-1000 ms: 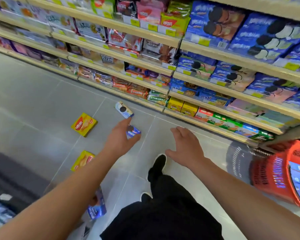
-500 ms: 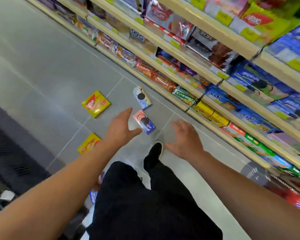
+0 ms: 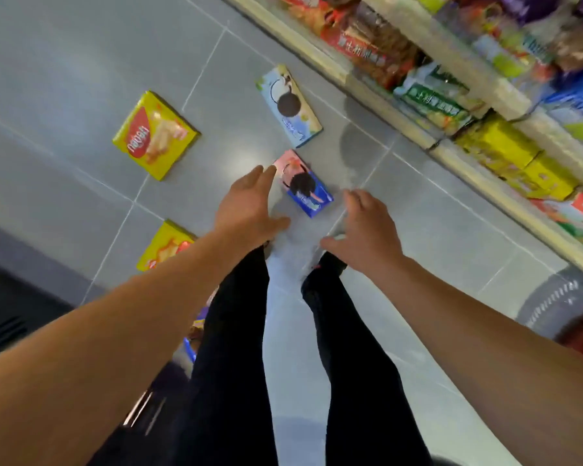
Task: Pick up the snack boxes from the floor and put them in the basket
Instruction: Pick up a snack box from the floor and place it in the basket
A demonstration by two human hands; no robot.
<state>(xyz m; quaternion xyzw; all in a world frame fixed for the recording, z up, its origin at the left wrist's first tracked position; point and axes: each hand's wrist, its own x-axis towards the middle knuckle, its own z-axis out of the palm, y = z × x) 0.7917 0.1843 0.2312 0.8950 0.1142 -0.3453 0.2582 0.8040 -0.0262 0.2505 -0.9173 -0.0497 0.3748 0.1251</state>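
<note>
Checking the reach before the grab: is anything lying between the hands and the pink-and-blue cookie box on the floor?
Nothing visible is. The pink-and-blue cookie box lies flat on bare tile, with the left hand open at its left edge and the right hand open to its right. The other boxes lie off to the side.

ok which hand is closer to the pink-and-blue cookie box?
Left. The left hand has fingertips at the pink-and-blue cookie box's near-left edge; contact unclear. The right hand hovers open off its right side, apart.
</note>
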